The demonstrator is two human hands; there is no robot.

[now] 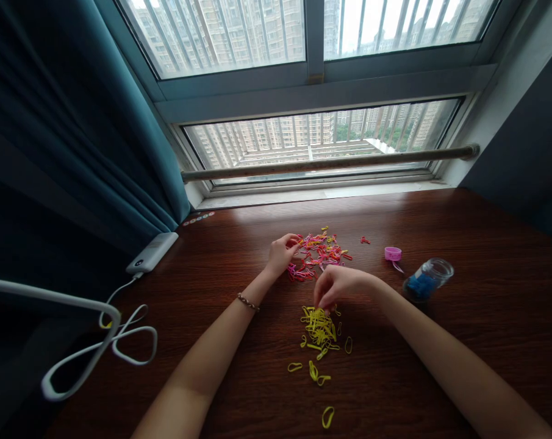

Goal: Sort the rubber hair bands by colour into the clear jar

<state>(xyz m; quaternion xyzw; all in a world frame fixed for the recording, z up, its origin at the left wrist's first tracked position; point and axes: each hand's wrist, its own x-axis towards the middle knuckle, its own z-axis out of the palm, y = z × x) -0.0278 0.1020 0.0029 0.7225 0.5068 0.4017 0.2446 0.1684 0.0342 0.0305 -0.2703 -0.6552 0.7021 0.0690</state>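
Note:
My left hand (282,253) rests at the left edge of a pile of red, pink and orange plastic stitch markers (321,251). Its thumb and fingers are pinched together, and what they hold, if anything, is too small to make out. Closer to me, my right hand (335,285) reaches down with closed fingertips at the top of a heap of yellow stitch markers (319,326). Those fingertips touch the heap, but whether a marker is between them is hidden. Several loose yellow stitch markers (327,417) lie in front of the heap.
Right of the piles, a glass jar (435,271) with blue pieces lies tilted beside a pink ring-shaped cap (393,253). A few red markers (365,240) lie apart. At left are a white power bank (153,251), its cable and a white curved arm (74,297). A window backs the table.

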